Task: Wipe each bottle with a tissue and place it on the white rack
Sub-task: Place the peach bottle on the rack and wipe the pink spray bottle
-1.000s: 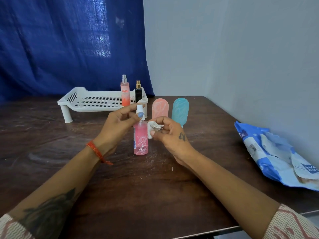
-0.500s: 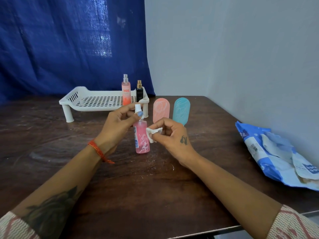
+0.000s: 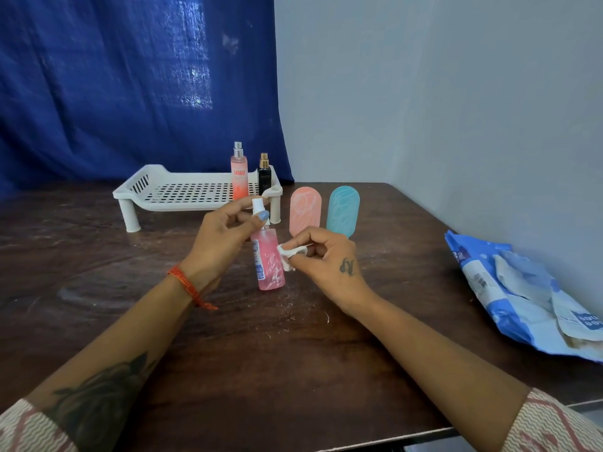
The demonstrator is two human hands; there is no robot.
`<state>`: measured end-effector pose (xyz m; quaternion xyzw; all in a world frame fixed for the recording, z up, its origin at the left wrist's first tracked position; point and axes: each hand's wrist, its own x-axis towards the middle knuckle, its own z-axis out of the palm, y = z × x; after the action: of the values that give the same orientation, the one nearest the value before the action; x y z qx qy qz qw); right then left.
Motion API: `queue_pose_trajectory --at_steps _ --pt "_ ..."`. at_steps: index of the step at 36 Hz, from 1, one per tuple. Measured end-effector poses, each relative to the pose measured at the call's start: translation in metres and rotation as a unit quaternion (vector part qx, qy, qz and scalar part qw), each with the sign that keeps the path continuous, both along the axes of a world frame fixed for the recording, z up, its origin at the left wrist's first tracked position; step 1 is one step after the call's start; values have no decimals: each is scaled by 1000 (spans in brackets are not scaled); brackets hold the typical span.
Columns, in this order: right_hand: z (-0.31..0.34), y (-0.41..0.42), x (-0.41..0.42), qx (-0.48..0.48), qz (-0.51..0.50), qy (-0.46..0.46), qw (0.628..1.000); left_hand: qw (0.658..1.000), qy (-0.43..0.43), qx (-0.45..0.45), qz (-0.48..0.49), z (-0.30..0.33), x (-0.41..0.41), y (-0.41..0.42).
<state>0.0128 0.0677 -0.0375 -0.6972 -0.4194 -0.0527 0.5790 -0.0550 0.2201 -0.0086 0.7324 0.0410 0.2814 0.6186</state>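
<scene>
A pink spray bottle [image 3: 269, 264] with a white nozzle stands on the dark wooden table, tilted slightly. My left hand [image 3: 225, 236] pinches its white top. My right hand [image 3: 326, 259] pinches a small white tissue [image 3: 285, 256] against the bottle's right side. Behind them, a peach oval bottle [image 3: 305, 212] and a teal oval bottle [image 3: 343, 208] stand upright on the table. The white perforated rack [image 3: 182, 190] sits at the back, with an orange-pink spray bottle [image 3: 239, 176] and a small black bottle [image 3: 263, 176] standing at its right end.
A blue and white tissue packet [image 3: 522, 295] lies at the table's right side near the grey wall. A blue curtain hangs behind the rack. The table's front edge runs close to my forearms.
My right hand with the tissue has slid down the pink bottle's side. The bottle leans a little more. My left hand has kept its hold on the top.
</scene>
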Motion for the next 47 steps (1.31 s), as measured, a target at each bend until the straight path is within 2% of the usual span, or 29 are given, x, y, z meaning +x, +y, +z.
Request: queue_pose_trajectory --at_steps 4,7,11,16,20,26,33,42,47 --pt "0 1 1 28 -16 -33 999 1000 -8 -5 5 -2 1 1" --pt "1 0 -1 39 11 -62 997 1000 -15 -2 12 -3 2 1" --pt "1 -1 2 28 16 -63 997 1000 -18 5 11 -2 2 1" --pt "-3 1 5 -6 -28 -48 998 999 -14 26 25 0 1 2" --pt "1 2 1 40 -1 -46 998 999 -14 38 33 2 -1 1" --pt "-1 0 -3 12 13 -92 996 997 -18 55 42 2 -2 0" --pt "1 -1 -2 2 -11 -42 999 997 3 55 56 5 -2 -2" --pt "2 1 -8 22 6 -128 992 997 -9 64 51 3 -3 -2" --pt "0 -1 -5 17 -9 -108 994 996 -11 75 54 4 -2 -3"
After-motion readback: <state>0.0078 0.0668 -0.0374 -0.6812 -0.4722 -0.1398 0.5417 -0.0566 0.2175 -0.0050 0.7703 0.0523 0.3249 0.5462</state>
